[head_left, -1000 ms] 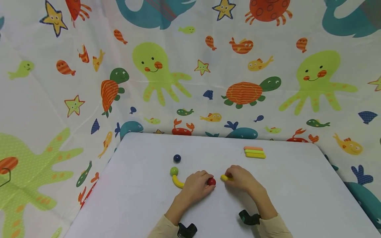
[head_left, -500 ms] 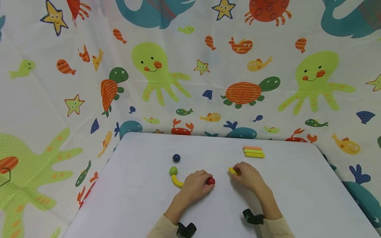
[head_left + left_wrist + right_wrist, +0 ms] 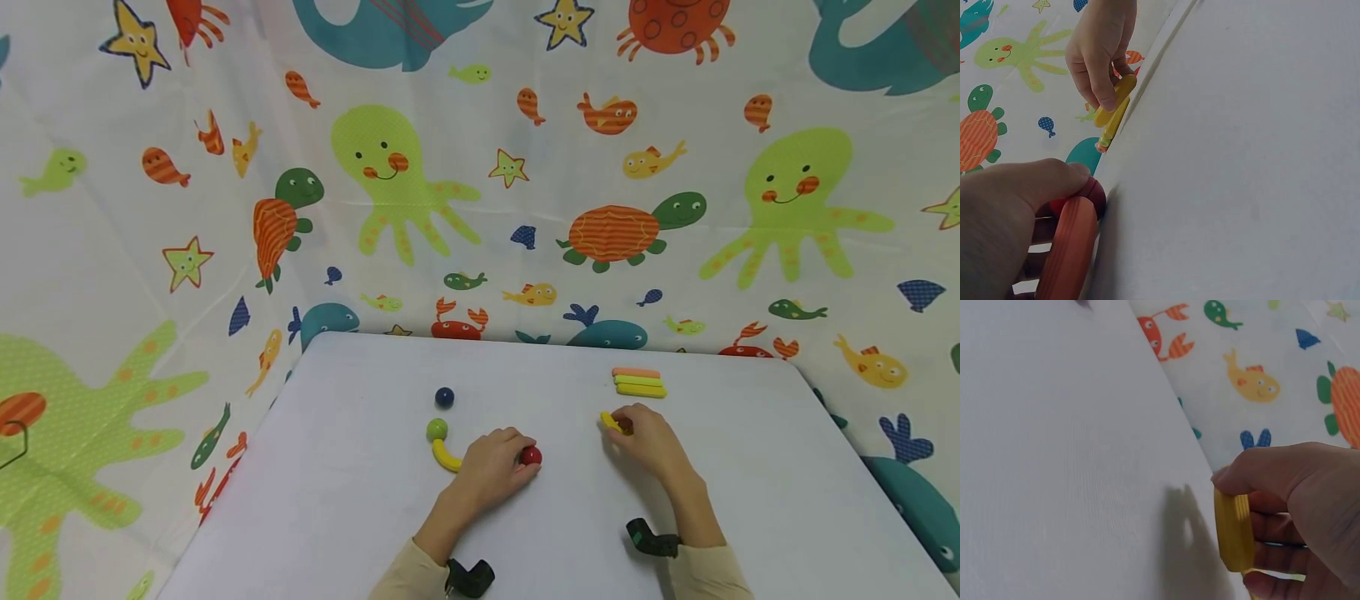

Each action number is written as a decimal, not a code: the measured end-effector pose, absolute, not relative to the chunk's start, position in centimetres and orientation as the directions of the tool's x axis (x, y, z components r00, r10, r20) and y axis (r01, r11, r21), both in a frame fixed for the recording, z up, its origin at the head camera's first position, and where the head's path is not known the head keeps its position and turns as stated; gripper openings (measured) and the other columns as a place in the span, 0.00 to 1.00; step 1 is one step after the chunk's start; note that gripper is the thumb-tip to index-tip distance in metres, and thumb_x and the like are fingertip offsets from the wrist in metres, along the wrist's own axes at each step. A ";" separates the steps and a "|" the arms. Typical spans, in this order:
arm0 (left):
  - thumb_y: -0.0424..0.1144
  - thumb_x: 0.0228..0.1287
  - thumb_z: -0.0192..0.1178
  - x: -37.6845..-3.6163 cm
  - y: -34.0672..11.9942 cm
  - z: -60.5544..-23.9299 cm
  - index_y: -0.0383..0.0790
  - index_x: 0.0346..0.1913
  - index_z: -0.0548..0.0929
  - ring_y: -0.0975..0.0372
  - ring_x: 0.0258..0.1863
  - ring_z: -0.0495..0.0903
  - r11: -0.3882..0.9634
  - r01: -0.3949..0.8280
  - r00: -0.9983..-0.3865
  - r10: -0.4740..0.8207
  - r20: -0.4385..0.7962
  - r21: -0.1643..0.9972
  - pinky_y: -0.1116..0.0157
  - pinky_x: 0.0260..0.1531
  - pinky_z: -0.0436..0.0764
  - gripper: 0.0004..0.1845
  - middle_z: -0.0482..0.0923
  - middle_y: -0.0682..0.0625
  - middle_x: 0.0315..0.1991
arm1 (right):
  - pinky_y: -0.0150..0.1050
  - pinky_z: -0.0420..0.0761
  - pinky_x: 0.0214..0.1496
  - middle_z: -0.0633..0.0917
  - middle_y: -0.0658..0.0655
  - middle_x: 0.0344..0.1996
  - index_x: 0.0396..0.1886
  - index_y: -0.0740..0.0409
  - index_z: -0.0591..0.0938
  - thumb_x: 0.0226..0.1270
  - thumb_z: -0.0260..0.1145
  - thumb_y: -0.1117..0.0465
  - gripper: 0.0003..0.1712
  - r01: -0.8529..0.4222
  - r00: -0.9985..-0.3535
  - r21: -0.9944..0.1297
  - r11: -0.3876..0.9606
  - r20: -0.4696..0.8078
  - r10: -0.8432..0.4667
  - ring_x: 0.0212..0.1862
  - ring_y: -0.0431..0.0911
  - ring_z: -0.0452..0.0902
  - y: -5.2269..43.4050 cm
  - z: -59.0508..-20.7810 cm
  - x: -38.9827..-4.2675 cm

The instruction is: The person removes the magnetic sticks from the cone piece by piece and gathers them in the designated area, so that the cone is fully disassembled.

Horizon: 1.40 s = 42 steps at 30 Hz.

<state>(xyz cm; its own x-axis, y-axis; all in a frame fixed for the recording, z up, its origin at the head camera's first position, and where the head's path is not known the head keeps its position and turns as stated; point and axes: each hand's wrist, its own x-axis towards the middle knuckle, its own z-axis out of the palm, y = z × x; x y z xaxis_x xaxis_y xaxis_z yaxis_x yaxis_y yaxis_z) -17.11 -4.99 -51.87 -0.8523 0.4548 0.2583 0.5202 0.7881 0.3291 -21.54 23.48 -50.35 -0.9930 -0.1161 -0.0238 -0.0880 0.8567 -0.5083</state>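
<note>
A red ball (image 3: pixel 532 455) and an orange curved piece (image 3: pixel 1070 250) are gripped by the left hand (image 3: pixel 491 469) low on the counter (image 3: pixel 750 500), beside a yellow arc (image 3: pixel 447 457). Slightly farther, a yellow piece (image 3: pixel 609 421) is pinched by the right hand (image 3: pixel 645 437), apparently kept near three stacked sticks (image 3: pixel 639 382). Beyond lie a green ball (image 3: pixel 437 429) and a blue ball (image 3: pixel 445 397).
</note>
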 end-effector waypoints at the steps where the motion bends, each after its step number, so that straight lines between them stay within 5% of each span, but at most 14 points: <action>1: 0.53 0.65 0.65 -17.1 -5.0 -51.9 0.47 0.54 0.85 0.63 0.42 0.81 0.789 0.519 -0.853 0.455 0.256 0.329 0.71 0.40 0.81 0.19 0.85 0.54 0.45 | 0.47 0.83 0.49 0.84 0.58 0.41 0.52 0.64 0.84 0.64 0.70 0.55 0.21 -0.083 -0.994 -0.511 0.856 -0.018 -0.107 0.41 0.47 0.77 23.7 -50.5 -21.6; 9: 0.53 0.65 0.64 -17.2 -5.0 -51.9 0.48 0.54 0.85 0.63 0.42 0.81 0.798 0.507 -0.861 0.453 0.229 0.326 0.70 0.41 0.81 0.20 0.85 0.54 0.45 | 0.51 0.83 0.49 0.84 0.62 0.43 0.52 0.66 0.83 0.66 0.68 0.55 0.22 -0.033 -0.999 -0.524 0.851 0.048 -0.009 0.43 0.51 0.78 25.3 -51.0 -21.6; 42: 0.54 0.65 0.64 -17.4 -5.0 -52.0 0.48 0.55 0.85 0.63 0.44 0.81 0.805 0.495 -0.869 0.451 0.204 0.327 0.68 0.43 0.82 0.20 0.85 0.54 0.46 | 0.52 0.78 0.41 0.82 0.71 0.45 0.57 0.73 0.79 0.69 0.63 0.54 0.28 0.258 -0.956 -0.506 0.823 -0.011 0.293 0.43 0.60 0.78 30.6 -51.0 -20.9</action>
